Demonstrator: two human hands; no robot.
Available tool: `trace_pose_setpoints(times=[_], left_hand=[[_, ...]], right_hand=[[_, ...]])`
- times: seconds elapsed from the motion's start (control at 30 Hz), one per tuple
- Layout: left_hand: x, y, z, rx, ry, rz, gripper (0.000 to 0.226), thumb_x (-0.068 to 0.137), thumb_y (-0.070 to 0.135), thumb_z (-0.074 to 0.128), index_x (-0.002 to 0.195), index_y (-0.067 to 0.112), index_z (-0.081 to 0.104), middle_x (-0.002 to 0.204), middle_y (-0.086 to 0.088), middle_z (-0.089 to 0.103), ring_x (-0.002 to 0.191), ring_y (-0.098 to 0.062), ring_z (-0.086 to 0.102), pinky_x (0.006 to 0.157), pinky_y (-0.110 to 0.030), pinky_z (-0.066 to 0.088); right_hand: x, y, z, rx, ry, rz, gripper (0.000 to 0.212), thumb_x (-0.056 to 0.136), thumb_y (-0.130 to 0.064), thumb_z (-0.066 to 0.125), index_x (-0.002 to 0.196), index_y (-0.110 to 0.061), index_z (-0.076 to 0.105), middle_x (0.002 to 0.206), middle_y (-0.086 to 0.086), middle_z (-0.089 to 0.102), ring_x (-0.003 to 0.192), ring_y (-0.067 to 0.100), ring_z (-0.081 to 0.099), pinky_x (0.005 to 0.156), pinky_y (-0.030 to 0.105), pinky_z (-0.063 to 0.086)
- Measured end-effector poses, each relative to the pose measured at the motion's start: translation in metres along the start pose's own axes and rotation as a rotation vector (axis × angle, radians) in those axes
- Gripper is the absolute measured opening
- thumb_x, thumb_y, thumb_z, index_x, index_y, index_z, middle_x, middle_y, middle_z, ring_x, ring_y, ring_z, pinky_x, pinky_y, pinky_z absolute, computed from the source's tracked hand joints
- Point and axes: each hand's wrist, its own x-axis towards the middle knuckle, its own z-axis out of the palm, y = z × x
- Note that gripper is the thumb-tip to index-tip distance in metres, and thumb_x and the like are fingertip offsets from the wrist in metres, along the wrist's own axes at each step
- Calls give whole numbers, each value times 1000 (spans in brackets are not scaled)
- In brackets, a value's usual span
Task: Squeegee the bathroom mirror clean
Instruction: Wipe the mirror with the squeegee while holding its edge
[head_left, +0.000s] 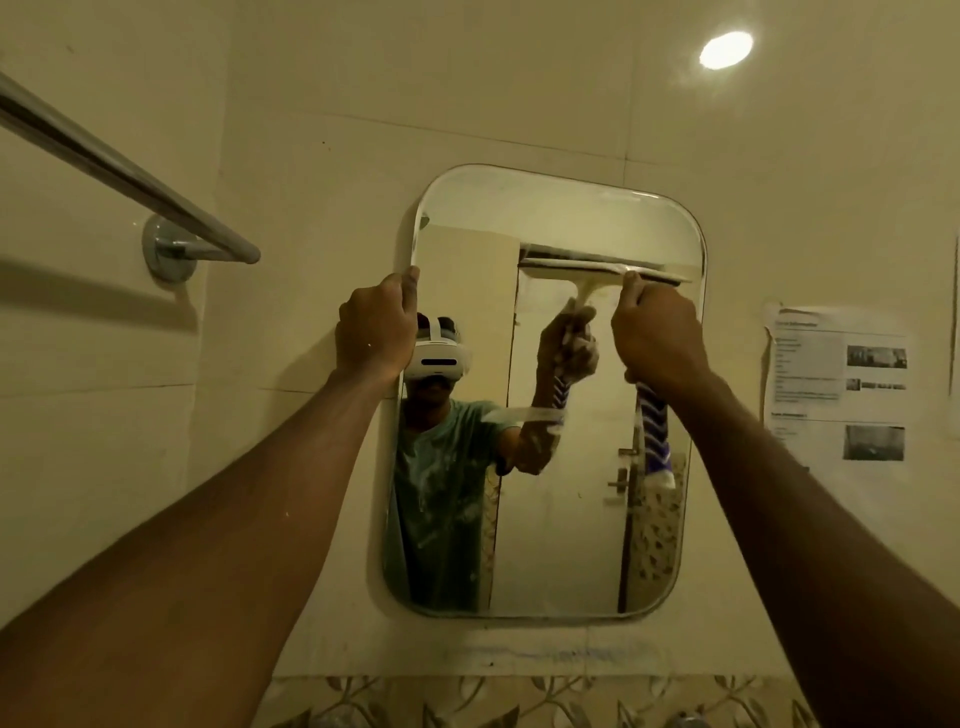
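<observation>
Gripping: right hand (657, 332) clamped on the squeegee (602, 273) handle, blade flat against the glass
Squeegee position: upper right of the mirror (545, 519), about 1 o'clock from its centre, just below the top edge
Handle: purple-and-white striped, hanging below the fist
Left hand (376, 325): fingers curled over the mirror's left edge at 10 o'clock
Glass: streaked and smeared below the blade
Towel rail (119, 171): far left wall, 9 o'clock
Printed sheet (839, 382): wall at 3 o'clock

Cream wall tiles (467, 93), purple-and-white zigzag squeegee handle (653, 423), leaf-patterned tile border (467, 701), chrome towel bar (119, 171)
</observation>
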Motion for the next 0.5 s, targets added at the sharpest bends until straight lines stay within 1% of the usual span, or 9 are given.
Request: trace_pose_setpoints(times=[0.07, 0.17, 0.23, 0.3, 0.37, 0.43, 0.5], left_hand=[[1, 0, 0, 8, -12, -11, 52, 102, 42, 30, 93, 3, 63, 72, -16, 67, 65, -31, 64, 58, -34, 52], [2, 0, -1, 9, -29, -24, 53, 102, 42, 29, 95, 3, 63, 76, -18, 67, 69, -34, 64, 64, -40, 54], [4, 1, -3, 13, -48, -21, 53, 102, 42, 29, 95, 3, 63, 75, -16, 66, 68, -32, 62, 60, -37, 49], [6, 2, -6, 6, -92, -41, 54, 102, 43, 29, 93, 2, 64, 69, -10, 60, 63, -26, 57, 56, -31, 40], [14, 2, -10, -22, -160, -102, 58, 101, 47, 27, 86, 4, 64, 65, -6, 56, 60, -23, 54, 56, -30, 39], [23, 3, -12, -55, -198, -175, 61, 100, 51, 25, 75, 9, 62, 61, -3, 54, 55, -19, 52, 51, -28, 38], [32, 8, -11, -86, -156, -204, 58, 100, 51, 26, 67, 14, 57, 57, 1, 52, 53, -12, 48, 48, -25, 34]], right_hand=[[-6, 6, 5, 8, -23, 25, 49, 104, -39, 27, 70, -15, 52, 55, 2, 56, 31, 2, 54, 28, 10, 35], [-53, 30, 23, 2, -65, 47, 47, 102, -42, 28, 71, -19, 54, 49, -4, 54, 32, -3, 51, 29, 8, 33], [-87, 40, 30, -38, -93, 43, 45, 101, -44, 28, 66, -25, 51, 47, -7, 52, 36, -10, 52, 27, 5, 28], [-94, 40, 27, -40, -124, 28, 43, 100, -44, 30, 64, -29, 49, 47, -8, 52, 38, -11, 53, 28, 5, 29], [-71, 30, 16, 13, -123, 17, 44, 101, -39, 33, 64, -26, 52, 48, -7, 54, 36, -6, 54, 29, 6, 33], [-28, 13, 1, 23, -92, -6, 44, 102, -35, 35, 65, -19, 54, 51, -4, 55, 31, -1, 53, 29, 10, 36], [23, -7, -13, -29, -32, -13, 44, 102, -35, 34, 69, -13, 56, 54, 0, 58, 30, 4, 54, 29, 16, 39]])
